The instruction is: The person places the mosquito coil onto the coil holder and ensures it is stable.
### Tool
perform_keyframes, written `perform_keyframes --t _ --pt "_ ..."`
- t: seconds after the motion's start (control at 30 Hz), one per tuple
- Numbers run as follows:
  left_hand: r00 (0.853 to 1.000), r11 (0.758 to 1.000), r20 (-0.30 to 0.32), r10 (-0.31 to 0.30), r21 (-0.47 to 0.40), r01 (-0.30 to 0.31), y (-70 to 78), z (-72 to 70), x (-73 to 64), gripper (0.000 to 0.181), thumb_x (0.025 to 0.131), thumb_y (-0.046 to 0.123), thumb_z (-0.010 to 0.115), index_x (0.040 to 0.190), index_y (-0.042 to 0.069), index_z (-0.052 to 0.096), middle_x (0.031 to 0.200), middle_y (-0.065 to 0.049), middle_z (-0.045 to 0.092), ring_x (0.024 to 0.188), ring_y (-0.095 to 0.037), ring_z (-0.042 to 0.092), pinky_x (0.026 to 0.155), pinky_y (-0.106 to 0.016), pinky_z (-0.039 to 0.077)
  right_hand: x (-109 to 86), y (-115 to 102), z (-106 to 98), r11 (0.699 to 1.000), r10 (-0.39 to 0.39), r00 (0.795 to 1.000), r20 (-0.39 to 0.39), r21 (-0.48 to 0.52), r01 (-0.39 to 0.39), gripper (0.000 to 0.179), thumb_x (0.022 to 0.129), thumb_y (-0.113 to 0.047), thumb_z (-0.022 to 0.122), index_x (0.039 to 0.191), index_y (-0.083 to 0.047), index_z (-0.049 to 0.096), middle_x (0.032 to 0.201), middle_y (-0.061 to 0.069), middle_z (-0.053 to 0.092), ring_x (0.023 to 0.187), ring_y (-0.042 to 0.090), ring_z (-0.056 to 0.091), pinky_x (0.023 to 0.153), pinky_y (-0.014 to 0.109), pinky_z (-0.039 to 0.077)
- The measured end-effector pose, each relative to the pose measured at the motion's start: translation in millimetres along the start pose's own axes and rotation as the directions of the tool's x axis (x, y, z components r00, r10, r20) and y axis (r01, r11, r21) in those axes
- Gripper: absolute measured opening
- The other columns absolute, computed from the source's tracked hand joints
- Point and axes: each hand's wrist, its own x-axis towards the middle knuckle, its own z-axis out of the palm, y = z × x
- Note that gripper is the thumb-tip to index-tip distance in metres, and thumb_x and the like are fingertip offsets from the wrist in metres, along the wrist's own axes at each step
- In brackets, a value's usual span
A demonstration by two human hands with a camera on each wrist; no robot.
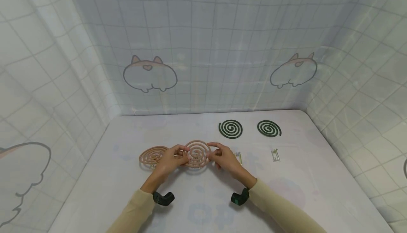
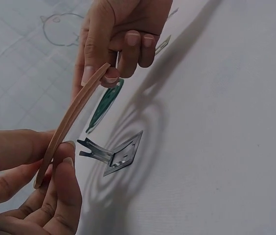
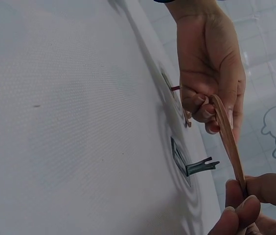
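Both my hands hold a brown mosquito coil (image 1: 196,152) by opposite edges, above the table. My left hand (image 1: 171,160) pinches its left edge between thumb and fingers; my right hand (image 1: 225,157) pinches the right edge. Seen edge-on in the left wrist view, the coil (image 2: 72,115) is tilted. Below it, apart from it, a small metal coil stand (image 2: 123,155) lies on the table with a forked prong bent upward. Another brown mosquito coil (image 1: 147,156) sits left of my left hand, over a stand that it mostly hides.
Two dark green mosquito coils (image 1: 230,129) lie at the back right of the white table (image 1: 203,201). Two more metal stands (image 1: 275,155) lie in front of them, one partly behind my right hand. Grid-patterned cloth walls (image 1: 203,49) enclose the back and sides.
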Motion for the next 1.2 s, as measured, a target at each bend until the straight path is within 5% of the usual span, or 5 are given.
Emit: perform_keyframes --t 0.2,1.2 --pt "1.000 1.000 0.018 0.004 -0.004 -0.004 -4.5 -0.5 -1.5 0.036 0.094 0.004 0.075 0.126 -0.004 0.062 0.106 -0.020 0.062 0.086 -0.025 0.070 0.077 -0.038 0.059 13.0 32.2 -1.8 1.000 0.004 1.000 0.023 -0.023 -0.004 0.048 0.098 -0.018 0.074 0.143 -0.014 0.059 0.086 0.018 0.071 0.046 0.013 0.047 0.044 0.026 0.038" --pt "1.000 1.000 0.006 -0.002 0.013 0.002 -11.9 3.0 -6.2 0.035 0.094 0.005 0.075 0.127 -0.002 0.063 0.099 -0.015 0.062 0.083 -0.024 0.066 0.072 -0.034 0.057 14.3 37.6 3.8 1.000 0.009 1.000 0.029 -0.029 -0.008 0.046 0.098 -0.015 0.072 0.143 -0.016 0.058 0.084 0.015 0.068 0.047 0.012 0.047 0.046 0.026 0.040"
